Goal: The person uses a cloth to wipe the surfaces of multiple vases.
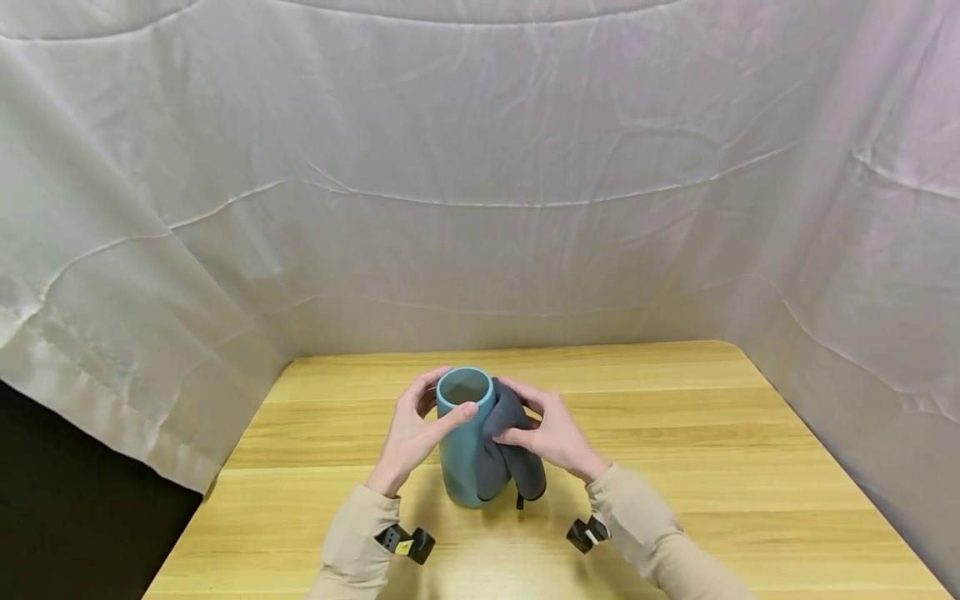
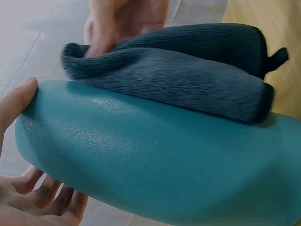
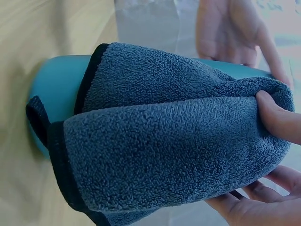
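A tall teal vase (image 1: 459, 462) with an open round mouth stands upright on the wooden table. My left hand (image 1: 414, 429) grips it near the rim, thumb on the near side and fingers curled round the far left. Against the vase's right side hangs a folded dark grey cloth (image 1: 501, 454), which my right hand (image 1: 551, 429) pinches near its top between thumb and fingers. In the right wrist view the fuzzy cloth (image 3: 155, 146) shows black edging and a small loop; it covers much of the vase (image 3: 59, 80). The left wrist view shows the cloth (image 2: 178, 80) lying along the vase's smooth wall (image 2: 155, 155).
The light wooden table (image 1: 712, 483) spreads out on both sides of the vase. Pale cloth curtains (image 1: 510, 250) hang behind and at the sides. A dark area (image 1: 82, 500) lies beyond the table's left edge. A small black device (image 1: 408, 543) sits on each wrist.
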Demonstrator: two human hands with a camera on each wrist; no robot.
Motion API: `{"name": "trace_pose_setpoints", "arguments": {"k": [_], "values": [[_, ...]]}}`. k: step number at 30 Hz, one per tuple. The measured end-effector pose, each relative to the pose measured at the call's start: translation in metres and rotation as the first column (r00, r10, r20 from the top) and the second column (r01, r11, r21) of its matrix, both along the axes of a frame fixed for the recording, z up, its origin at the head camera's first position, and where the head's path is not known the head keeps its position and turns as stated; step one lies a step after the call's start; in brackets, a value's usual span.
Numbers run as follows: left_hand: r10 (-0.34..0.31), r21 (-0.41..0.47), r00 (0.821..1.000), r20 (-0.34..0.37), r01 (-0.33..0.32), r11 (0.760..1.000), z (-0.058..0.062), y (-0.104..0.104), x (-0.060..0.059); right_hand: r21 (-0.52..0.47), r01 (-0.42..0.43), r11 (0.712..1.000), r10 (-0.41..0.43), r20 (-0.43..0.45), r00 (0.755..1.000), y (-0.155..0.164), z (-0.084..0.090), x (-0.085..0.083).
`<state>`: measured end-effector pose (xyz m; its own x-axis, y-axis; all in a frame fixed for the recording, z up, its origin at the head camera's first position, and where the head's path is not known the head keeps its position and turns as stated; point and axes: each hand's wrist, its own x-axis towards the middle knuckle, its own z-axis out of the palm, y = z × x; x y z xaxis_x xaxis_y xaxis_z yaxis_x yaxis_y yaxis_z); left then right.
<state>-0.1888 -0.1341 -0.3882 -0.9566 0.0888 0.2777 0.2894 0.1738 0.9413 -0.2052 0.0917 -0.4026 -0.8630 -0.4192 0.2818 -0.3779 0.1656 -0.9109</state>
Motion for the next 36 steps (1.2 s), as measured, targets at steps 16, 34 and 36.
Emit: {"name": "trace_pose_setpoints", "arguments": {"k": [16,34,36], "values": [[-0.009,-0.001,1.000,-0.003,0.009,1.000,-0.003,0.000,-0.001,0.027,0.015,1.000,-0.017,0.090,0.996,0.004,-0.037,0.005],[-0.007,0.005,1.000,0.004,0.007,1.000,-0.001,-0.001,-0.001,-0.009,-0.003,1.000,0.003,-0.007,1.000,0.000,0.007,-0.001],[-0.008,0.004,1.000,0.005,0.008,1.000,-0.001,-0.001,-0.001,-0.010,-0.006,1.000,0.006,-0.014,1.000,-0.001,0.009,-0.002]]}}
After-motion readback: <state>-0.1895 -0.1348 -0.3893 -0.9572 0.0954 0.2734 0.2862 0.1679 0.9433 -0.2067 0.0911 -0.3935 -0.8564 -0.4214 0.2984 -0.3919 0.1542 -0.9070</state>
